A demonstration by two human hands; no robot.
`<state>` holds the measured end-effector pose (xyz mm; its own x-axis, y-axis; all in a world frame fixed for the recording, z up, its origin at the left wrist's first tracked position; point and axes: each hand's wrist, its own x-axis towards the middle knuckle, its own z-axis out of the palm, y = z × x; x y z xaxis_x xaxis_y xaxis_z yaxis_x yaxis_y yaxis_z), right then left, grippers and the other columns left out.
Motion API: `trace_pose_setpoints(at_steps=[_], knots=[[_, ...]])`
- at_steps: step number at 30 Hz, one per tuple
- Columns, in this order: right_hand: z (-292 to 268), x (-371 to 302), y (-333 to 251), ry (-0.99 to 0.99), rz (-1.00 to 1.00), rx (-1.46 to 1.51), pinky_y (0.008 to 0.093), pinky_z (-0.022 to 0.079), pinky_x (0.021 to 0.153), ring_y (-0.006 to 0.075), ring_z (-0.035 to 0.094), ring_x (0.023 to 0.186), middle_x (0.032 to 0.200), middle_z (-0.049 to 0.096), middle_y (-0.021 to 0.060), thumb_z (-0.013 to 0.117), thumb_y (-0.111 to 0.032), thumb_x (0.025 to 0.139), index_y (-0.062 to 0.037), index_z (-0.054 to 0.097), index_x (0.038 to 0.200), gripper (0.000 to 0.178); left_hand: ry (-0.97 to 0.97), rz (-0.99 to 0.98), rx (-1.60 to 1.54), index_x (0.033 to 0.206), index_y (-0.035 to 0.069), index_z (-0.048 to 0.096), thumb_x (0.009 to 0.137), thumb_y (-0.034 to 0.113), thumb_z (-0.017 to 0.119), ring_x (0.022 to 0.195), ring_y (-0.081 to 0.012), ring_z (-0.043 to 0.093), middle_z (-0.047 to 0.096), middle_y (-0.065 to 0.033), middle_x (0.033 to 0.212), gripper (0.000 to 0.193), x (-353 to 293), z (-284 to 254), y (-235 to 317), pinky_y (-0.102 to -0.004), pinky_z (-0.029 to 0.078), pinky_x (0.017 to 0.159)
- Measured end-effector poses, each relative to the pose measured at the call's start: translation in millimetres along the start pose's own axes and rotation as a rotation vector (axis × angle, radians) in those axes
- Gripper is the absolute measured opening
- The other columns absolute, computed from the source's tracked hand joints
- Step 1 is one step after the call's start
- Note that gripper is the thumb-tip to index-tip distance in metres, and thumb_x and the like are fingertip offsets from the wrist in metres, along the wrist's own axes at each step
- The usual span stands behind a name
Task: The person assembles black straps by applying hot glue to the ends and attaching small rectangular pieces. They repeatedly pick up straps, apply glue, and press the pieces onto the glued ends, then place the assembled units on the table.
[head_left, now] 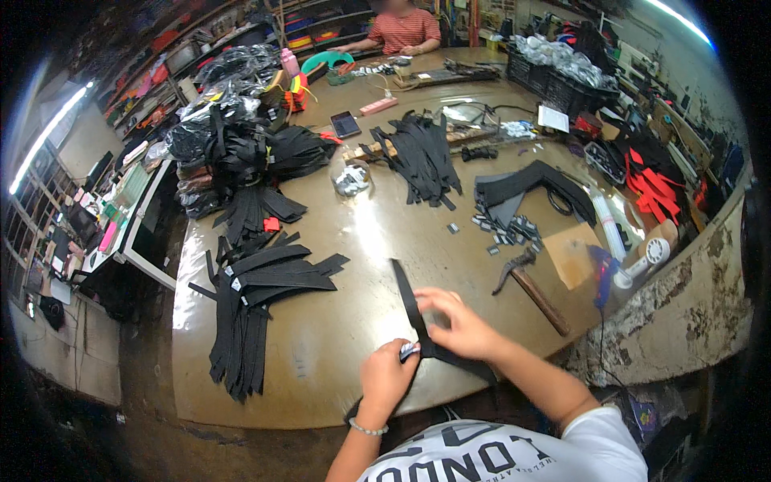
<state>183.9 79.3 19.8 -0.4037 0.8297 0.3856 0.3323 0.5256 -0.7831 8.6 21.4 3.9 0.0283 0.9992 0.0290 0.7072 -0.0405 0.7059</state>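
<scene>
At the table's near edge, my left hand [387,376] is closed on a small pale metal-looking piece [408,351] against a black strap [407,299]. One end of that strap points away across the table; a black length also runs to the right beneath my right wrist. My right hand [459,325] is curved beside the strap, thumb and fingers apart, fingertips at its edge. To the left lies a bundle of black straps [241,337], a few bearing small pale pieces. Right of my hands is a hammer [540,301] with a wooden handle, below a heap of small metal pieces [506,231].
More black straps [422,157] and a clear tub [352,178] of small parts lie farther back. Bagged goods [233,96] pile up at the left. A brown card [572,255] and a white spool [642,261] sit right. Across the table is a person in a red striped shirt [404,34].
</scene>
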Motion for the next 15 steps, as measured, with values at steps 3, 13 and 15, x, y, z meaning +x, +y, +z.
trace_pose_setpoints(at_steps=[3,13,15], knots=[[10,-26,-17,-0.048,0.175,-0.033,0.0449,0.033,0.107,0.0352,0.046,0.124,0.138,0.048,0.0151,0.053,0.007,0.072,-0.0076,0.058,0.114,0.044,0.068,-0.054,0.055,0.101,0.012,0.070,0.080,0.019,0.070,0.081,-0.0395,0.067,0.069,-0.0195,0.086,0.023,-2,4,1,-0.0455,0.054,0.070],[42,-40,4,0.005,0.174,-0.279,0.0426,0.050,0.086,0.0350,0.057,0.099,0.108,0.060,0.0139,0.056,0.001,0.083,0.0002,0.062,0.108,0.026,0.147,0.090,-0.029,0.105,0.010,0.063,0.074,0.003,0.067,0.077,-0.0368,0.067,0.070,-0.0154,0.089,0.032,-6,23,-11,-0.0445,0.052,0.065],[41,-52,0,0.005,0.054,-0.339,0.0413,0.050,0.085,0.0338,0.058,0.099,0.107,0.060,0.0136,0.057,0.001,0.080,-0.0006,0.062,0.107,0.028,0.159,0.101,-0.060,0.106,0.011,0.064,0.074,0.002,0.066,0.078,-0.0357,0.067,0.070,-0.0148,0.090,0.034,-6,24,-11,-0.0435,0.052,0.065]])
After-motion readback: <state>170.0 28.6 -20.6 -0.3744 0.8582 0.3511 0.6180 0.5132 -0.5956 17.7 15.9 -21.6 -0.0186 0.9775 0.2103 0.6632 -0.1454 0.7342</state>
